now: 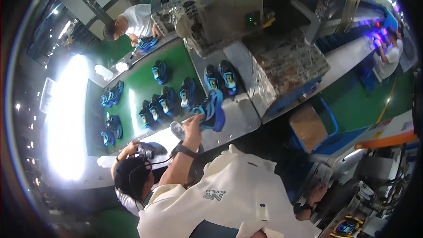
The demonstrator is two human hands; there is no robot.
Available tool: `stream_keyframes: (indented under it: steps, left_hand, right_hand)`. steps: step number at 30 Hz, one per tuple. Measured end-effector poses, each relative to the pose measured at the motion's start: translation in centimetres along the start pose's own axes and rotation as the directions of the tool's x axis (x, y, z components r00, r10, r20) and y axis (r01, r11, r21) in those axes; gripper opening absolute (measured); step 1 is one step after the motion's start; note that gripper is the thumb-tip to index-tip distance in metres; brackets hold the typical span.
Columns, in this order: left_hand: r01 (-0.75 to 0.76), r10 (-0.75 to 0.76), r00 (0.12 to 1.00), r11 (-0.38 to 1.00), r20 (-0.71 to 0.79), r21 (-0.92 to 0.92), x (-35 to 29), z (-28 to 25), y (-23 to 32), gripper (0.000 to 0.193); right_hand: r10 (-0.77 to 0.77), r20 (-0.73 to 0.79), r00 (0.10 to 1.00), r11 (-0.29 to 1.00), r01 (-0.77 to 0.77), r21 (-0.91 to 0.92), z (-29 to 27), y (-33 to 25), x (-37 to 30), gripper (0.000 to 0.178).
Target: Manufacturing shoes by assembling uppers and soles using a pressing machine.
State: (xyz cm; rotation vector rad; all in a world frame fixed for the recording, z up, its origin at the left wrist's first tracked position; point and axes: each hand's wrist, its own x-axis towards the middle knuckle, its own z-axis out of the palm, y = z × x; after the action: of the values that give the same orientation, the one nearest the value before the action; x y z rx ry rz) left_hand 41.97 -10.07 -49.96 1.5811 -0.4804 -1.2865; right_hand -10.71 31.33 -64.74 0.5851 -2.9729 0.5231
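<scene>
My left hand [192, 131], with a dark band on its wrist, reaches over the bench and is closed on a black and blue sneaker [218, 117]. The sneaker is tilted, its blue sole toward the right. Just beyond it, a pair of matching sneakers [228, 77] stands on the metal end of the bench. A grey shoe-shaped thing [177, 129] lies beside my left hand. Low on the right, my right hand [316, 193] is at the machinery, also with a dark wristband; its fingers are too small and dim to read.
Several sneakers stand on the green conveyor belt [176, 68]. A person in a black cap [131, 177] handles a shoe close to my left arm; another person [132, 22] works across the belt. A film-wrapped machine [220, 15] spans the line. A stool [309, 127] stands at right.
</scene>
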Motion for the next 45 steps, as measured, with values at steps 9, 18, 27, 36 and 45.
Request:
stream_keyframes:
  steps: [9,18,27,36,45]
  left_hand:
    - [-0.12,0.097,0.967,0.989,-0.234,-0.086,23.8,-2.6,2.9,0.03]
    - [-0.372,0.429,0.787,0.903,-0.444,0.214,44.6,-4.5,7.1,0.027]
    - [-0.266,0.393,0.917,0.722,-0.062,0.639,51.1,-5.6,6.5,0.051]
    - [-0.424,0.423,0.904,0.872,0.057,0.245,34.2,-1.8,3.4,0.045]
    - [-0.017,0.07,0.694,0.997,0.717,-0.081,13.5,5.6,1.7,0.006]
  right_hand:
    - [-0.571,-0.442,0.691,0.548,0.723,0.421,-17.0,-41.1,17.6,0.023]
    - [-0.91,-0.315,0.268,0.257,0.963,0.077,-22.9,-81.5,24.8,0.048]
    - [-0.987,-0.162,0.019,0.023,0.999,-0.025,-15.1,-101.4,30.8,0.089]
    - [-0.986,-0.068,0.151,0.165,0.859,-0.485,-15.3,-102.5,29.5,0.085]
    - [-0.944,-0.247,-0.221,-0.049,0.831,-0.554,-23.7,-95.6,21.7,0.048]
